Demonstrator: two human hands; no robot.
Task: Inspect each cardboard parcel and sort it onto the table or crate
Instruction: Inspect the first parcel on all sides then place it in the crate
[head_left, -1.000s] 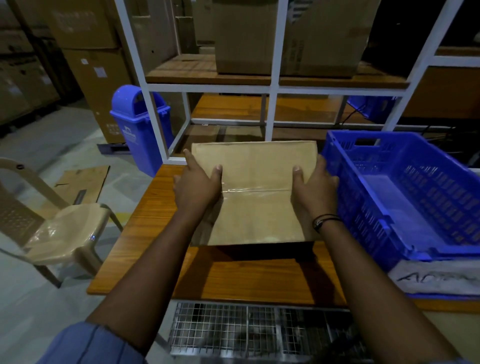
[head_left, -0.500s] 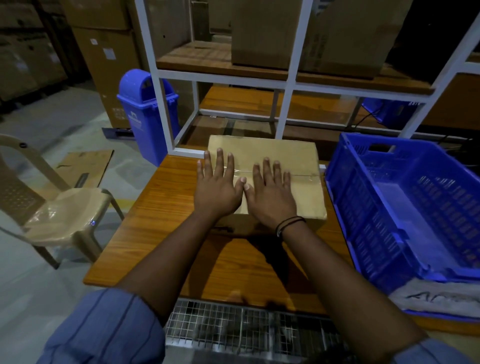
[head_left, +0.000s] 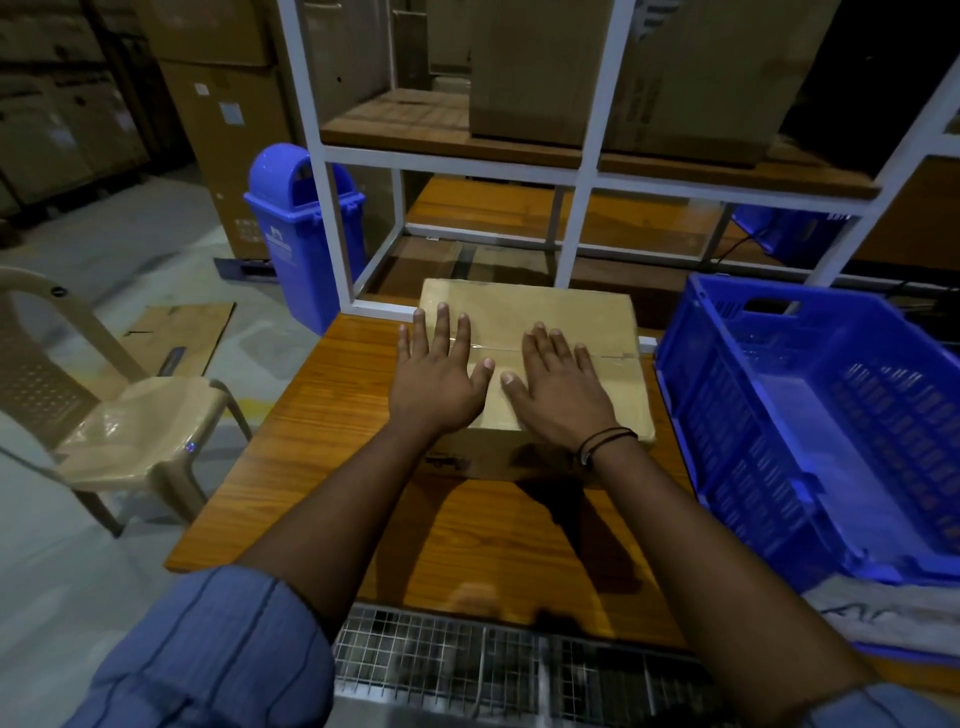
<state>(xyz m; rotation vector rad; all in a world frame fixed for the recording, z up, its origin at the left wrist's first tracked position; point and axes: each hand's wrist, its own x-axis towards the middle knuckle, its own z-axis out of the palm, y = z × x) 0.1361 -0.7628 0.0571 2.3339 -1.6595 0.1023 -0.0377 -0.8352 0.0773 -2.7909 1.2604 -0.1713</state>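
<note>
A flat brown cardboard parcel (head_left: 561, 317) with a taped seam lies on the wooden table (head_left: 322, 441), at its far side. My left hand (head_left: 439, 379) rests palm down over the parcel's left edge, fingers spread. My right hand (head_left: 561, 389) lies flat on the parcel's top, fingers apart, a black band on its wrist. Neither hand grips anything. To the right stands a blue plastic crate (head_left: 810, 415), with nothing inside that I can see.
A white metal rack (head_left: 587, 171) with wooden shelves and large cartons rises behind the table. A blue bin (head_left: 304, 234) and a beige plastic chair (head_left: 130, 421) stand on the left. A wire cage (head_left: 493, 670) sits at the table's near edge. White cloth (head_left: 893, 618) lies near the crate.
The parcel, held tilted up by its sides a second ago, now lies flat on the table. Both hands have let go and moved onto its top, then drifted slightly apart.
</note>
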